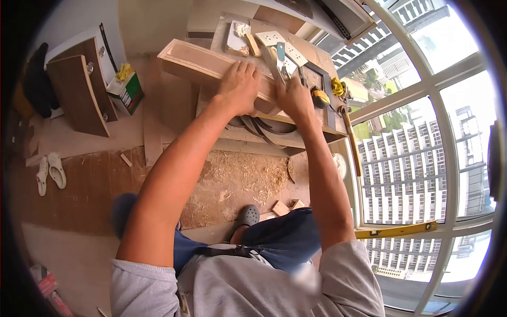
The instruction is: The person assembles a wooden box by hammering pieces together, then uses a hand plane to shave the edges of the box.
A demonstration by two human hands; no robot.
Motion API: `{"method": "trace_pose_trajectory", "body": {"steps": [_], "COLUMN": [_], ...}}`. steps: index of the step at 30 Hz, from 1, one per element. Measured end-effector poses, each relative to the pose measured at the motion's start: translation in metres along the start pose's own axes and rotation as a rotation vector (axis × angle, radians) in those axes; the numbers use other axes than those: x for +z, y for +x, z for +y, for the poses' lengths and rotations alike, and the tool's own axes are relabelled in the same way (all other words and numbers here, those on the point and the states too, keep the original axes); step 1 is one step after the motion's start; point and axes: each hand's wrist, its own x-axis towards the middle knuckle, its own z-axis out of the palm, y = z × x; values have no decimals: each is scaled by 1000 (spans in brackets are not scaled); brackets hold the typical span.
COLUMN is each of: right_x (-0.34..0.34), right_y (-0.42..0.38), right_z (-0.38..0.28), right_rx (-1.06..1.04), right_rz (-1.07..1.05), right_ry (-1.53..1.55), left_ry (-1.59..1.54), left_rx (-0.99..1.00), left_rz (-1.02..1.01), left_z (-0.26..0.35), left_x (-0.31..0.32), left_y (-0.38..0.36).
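A long wooden panel with a moulded edge [198,59], like a drawer front, lies tilted across the near side of the workbench [322,50]. My left hand [240,87] lies over its top, fingers curled round the far edge and thumb side hidden beneath. At the panel's right end, my right hand [297,100] is closed round a flat metal tool [281,55] whose bluish end points up and away. Its exact kind I cannot make out. A yellow and black tape measure [320,99] sits just right of that hand.
White socket plates [270,38] and a white tray [237,34] lie at the bench's back. A yellow spirit level [398,230] rests by the windows. Wood shavings [248,171] cover the floor. Cabinet doors [79,95] and a green-white can [127,92] stand left.
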Motion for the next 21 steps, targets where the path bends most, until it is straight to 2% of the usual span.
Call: {"method": "trace_pose_trajectory", "body": {"steps": [3, 8, 12, 13, 15, 17, 20, 21], "right_x": [-5, 3, -5, -2, -1, 0, 1, -1], "right_y": [-40, 27, -49, -44, -6, 7, -32, -51], "right_z": [6, 15, 4, 5, 7, 5, 13, 12], "right_rx": [-54, -86, -87, -89, -92, -72, -65, -158], "right_rz": [-13, -18, 17, 13, 26, -1, 19, 46], "right_ry": [-21, -81, -37, -34, -74, -70, -70, -13], "left_ry": [54, 4, 1, 2, 63, 41, 32, 64], "left_rx": [44, 31, 46, 41, 43, 46, 65, 65], "left_rz": [117, 97, 46, 43, 190, 158, 162, 208], "left_z": [-4, -6, -4, -6, -6, -7, -3, -5], "left_x": [14, 10, 9, 17, 31, 22, 30, 24], "left_y": [-2, 0, -2, -4, 3, 3, -1, -1]}}
